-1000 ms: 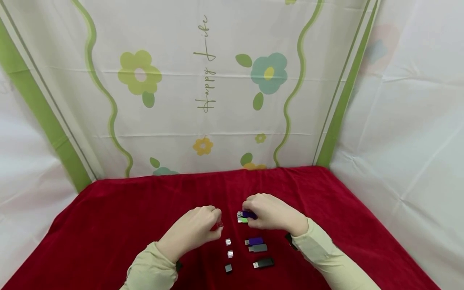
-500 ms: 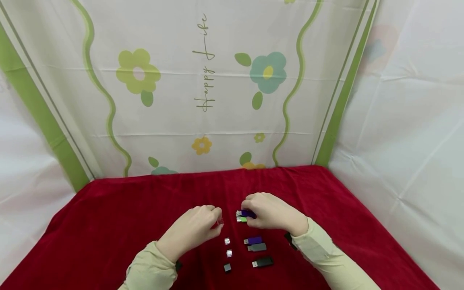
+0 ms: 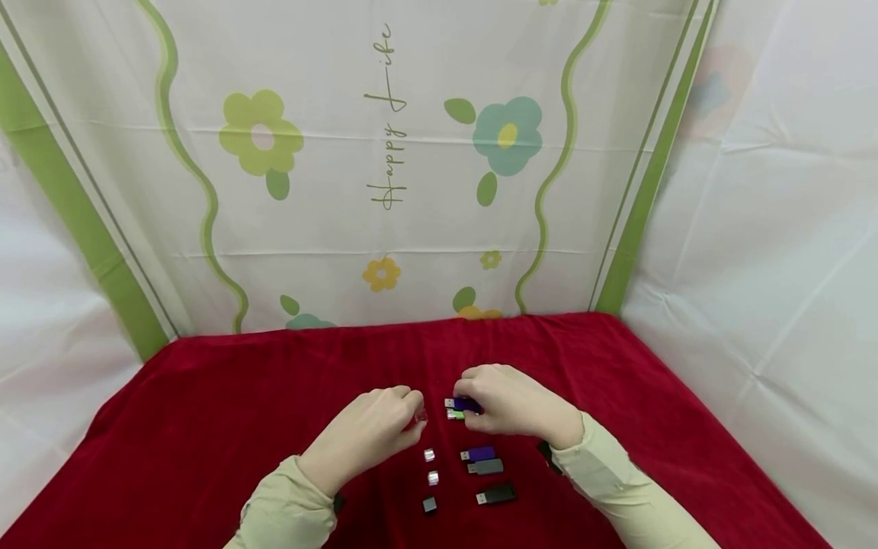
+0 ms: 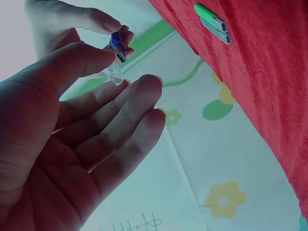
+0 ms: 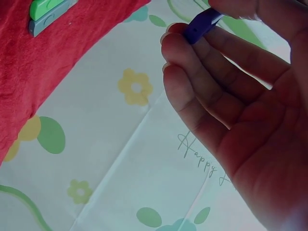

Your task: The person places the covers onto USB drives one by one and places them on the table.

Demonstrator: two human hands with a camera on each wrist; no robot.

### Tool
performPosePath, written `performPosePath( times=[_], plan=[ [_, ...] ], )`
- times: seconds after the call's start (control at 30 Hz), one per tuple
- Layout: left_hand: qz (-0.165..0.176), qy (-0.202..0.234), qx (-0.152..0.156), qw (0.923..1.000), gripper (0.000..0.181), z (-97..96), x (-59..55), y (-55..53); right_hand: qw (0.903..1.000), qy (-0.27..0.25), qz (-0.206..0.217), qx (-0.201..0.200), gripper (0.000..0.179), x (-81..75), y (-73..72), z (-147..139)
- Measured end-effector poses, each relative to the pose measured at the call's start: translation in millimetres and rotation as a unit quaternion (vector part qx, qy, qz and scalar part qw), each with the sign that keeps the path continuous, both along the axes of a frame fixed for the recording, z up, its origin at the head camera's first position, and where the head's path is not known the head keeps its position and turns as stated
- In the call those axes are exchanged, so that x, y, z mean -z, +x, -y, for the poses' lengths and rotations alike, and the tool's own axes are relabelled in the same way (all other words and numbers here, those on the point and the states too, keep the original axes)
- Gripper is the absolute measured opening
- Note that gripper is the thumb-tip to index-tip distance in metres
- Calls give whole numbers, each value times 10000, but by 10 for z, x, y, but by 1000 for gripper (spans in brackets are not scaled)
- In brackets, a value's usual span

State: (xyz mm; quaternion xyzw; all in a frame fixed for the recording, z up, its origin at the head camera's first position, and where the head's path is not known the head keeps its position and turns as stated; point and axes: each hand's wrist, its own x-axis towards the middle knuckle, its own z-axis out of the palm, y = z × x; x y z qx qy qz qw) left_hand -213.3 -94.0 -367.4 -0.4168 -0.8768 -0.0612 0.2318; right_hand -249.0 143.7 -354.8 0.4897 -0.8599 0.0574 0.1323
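My left hand (image 3: 373, 427) pinches a small clear cap (image 4: 115, 76) between thumb and fingers. In the right hand (image 3: 513, 402) a purple USB stick (image 5: 201, 25) is pinched, its bare metal plug (image 3: 449, 403) facing left toward the cap. A short gap separates the cap from the plug in the head view. Near the right hand lie a green USB stick (image 4: 207, 15) and a grey USB stick (image 4: 217, 32) side by side, both with clear caps on. The left wrist view has the other fingers of my left hand extended.
Nearer me on the red cloth (image 3: 274, 381) lie a second purple USB stick (image 3: 478, 454), a grey one (image 3: 487, 467) and a black one (image 3: 497, 494), plugs to the left. Left of them sit two clear caps (image 3: 429, 455) and a dark grey cap (image 3: 429, 505). A patterned curtain (image 3: 329, 152) hangs behind.
The left hand with the clear cap has shifted slightly right, closer to the purple stick. My right hand holds nearly the same place, drifting a little left.
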Motion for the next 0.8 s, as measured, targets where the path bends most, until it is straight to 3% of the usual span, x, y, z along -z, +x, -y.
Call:
performPosePath(
  times=[0.33,0.8],
  plan=[
    [39,147,18,9999,23,-27,13,8,9998,-158,35,-91,15,-21,76,37],
    [-155,164,106,9997,26,-29,29,0,9991,-274,-88,-301,15,-45,113,65]
  ],
)
